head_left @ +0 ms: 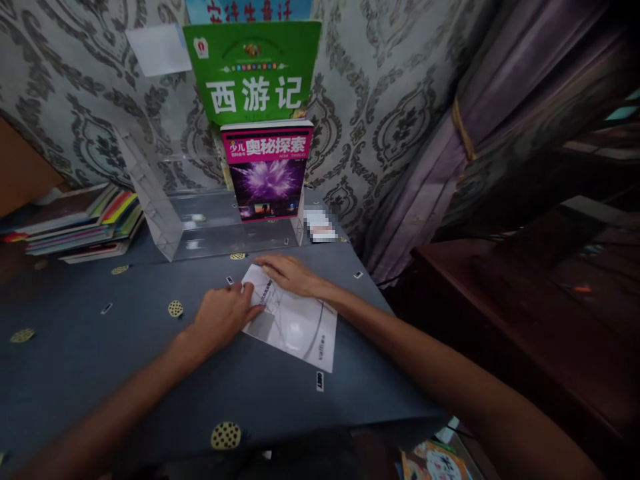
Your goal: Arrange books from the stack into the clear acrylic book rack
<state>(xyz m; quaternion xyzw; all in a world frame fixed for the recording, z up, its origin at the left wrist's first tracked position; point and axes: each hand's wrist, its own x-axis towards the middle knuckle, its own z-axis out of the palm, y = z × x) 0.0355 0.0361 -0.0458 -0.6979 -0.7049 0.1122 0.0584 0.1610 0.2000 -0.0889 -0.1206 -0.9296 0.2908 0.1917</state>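
A sheet of white printed paper [295,330] lies tilted on the blue-grey table [115,373], and part of it looks folded over. My left hand [223,317] rests on the sheet's left side, with its fingers curled down on the paper. My right hand [290,275] lies flat across the sheet's top edge, fingers pointing left. The two hands nearly meet above the paper. Neither hand visibly grips the sheet, and they hide its upper left part.
Behind the sheet stands a clear acrylic book stand [200,223] holding a green book [253,67] and a magenta book [267,167]. A stack of books [83,223] lies at the left. Small dotted discs and tags [175,308] are scattered on the table. A dark wooden cabinet [500,300] stands right, beside a curtain [525,120].
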